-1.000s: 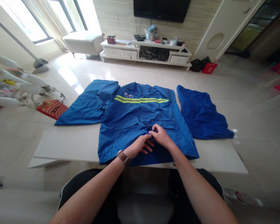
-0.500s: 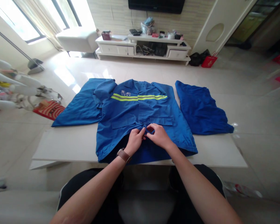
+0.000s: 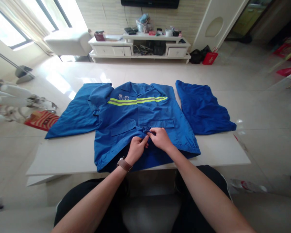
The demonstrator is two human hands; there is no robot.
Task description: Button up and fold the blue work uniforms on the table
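A blue work jacket (image 3: 157, 111) with a yellow-and-grey reflective stripe lies front up on a white table (image 3: 70, 155), its collar at the far side. My left hand (image 3: 137, 147), with a brown-strapped watch on the wrist, pinches the jacket's front near the lower hem. Right beside it, my right hand (image 3: 160, 138) grips the front placket just below the pockets. The cloth between my fingertips is bunched and lifted a little. Whether a button or snap is between them is too small to tell. Below the raised hem the dark blue inside of the jacket shows.
Folded blue cloth (image 3: 72, 106) lies to the left of the jacket, and another blue garment (image 3: 203, 110) to the right. A red striped bag (image 3: 42, 119) stands on the floor at left. A plastic bottle (image 3: 247, 185) lies at lower right. Farther off is a white TV cabinet (image 3: 109, 50).
The whole view has shifted slightly. My right thumb and finger, which formed a rounded opening, have closed onto the placket. My left hand sits a bit lower against the cloth.
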